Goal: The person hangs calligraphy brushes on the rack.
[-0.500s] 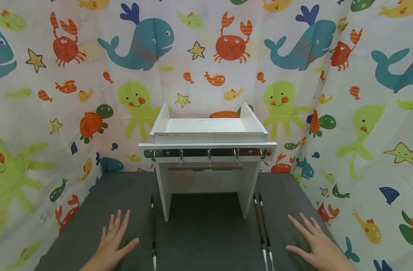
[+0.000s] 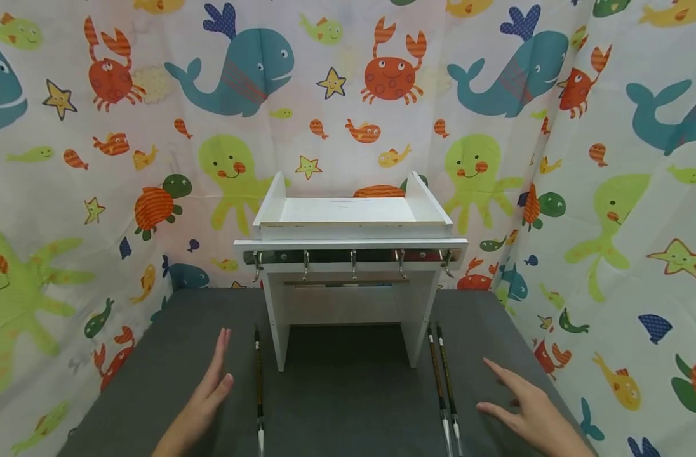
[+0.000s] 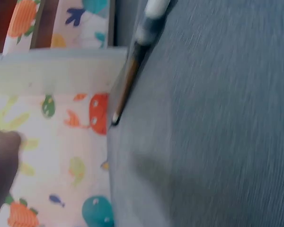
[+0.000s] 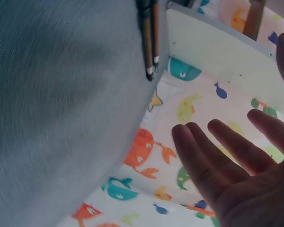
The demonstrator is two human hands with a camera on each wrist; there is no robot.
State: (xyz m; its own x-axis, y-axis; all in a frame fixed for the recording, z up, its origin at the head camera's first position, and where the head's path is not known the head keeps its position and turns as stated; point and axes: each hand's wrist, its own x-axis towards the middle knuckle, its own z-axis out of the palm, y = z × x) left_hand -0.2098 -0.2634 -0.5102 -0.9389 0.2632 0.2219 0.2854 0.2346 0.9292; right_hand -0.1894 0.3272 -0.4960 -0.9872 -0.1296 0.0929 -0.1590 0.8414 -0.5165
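Observation:
My left hand (image 2: 202, 397) is held over the left side of the grey table, turned edge-on, its fingers straight and touching nothing. Just right of it a writing brush (image 2: 259, 381) lies lengthwise, white tip toward me. Over the right side hovers my right hand (image 2: 528, 406), thumb apart from the fingers, holding nothing; the right wrist view shows its palm and spread fingers (image 4: 194, 161). Two more brushes (image 2: 442, 381) lie side by side to its left. In the left wrist view the brush (image 3: 128, 85) shows, with a blurred bit of hand (image 3: 1, 165) at the edge.
A white shelf unit (image 2: 350, 244) stands at the back of the grey table (image 2: 348, 406), between the brushes. Metal hooks (image 2: 354, 265) hang from its front rail. A curtain (image 2: 348, 38) printed with sea animals surrounds the table at the back and sides.
My left hand has turned from palm-down with spread fingers to edge-on with fingers together, moving slightly right and forward. My right hand has also rotated, its fingers closer together. The brushes have not moved.

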